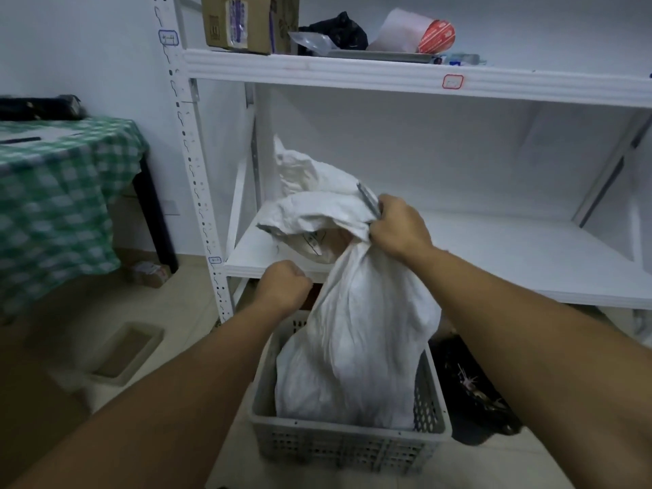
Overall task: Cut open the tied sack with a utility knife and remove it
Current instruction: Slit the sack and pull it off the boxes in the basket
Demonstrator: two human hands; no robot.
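Sack (356,347), white and woven, stands in a grey plastic crate (338,442) at the lower centre of the frame, and its upper part rises in front of the lower shelf board (494,273) of a white rack. Its mouth appears already open: the top edge is folded back, and a brown package with a label (314,243) shows inside.

At the centre of the frame, the right hand (398,227) has its fingers closed on the bunched rim of the sack, and in the same fist it holds the utility knife (368,199), whose grey tip points up and to the left. The left hand (282,284) is a closed fist just beside the left side of the sack; I cannot tell if it grips cloth or nothing.

I judge the step in hand is to pull the sack off its contents. To do it well, the blade should be retracted or pointed away from the other hand, and the cloth peeled down evenly on both sides, so the package does not tip out of the crate.

By count: one sack, one knife, one crate, two hands, one package visible.
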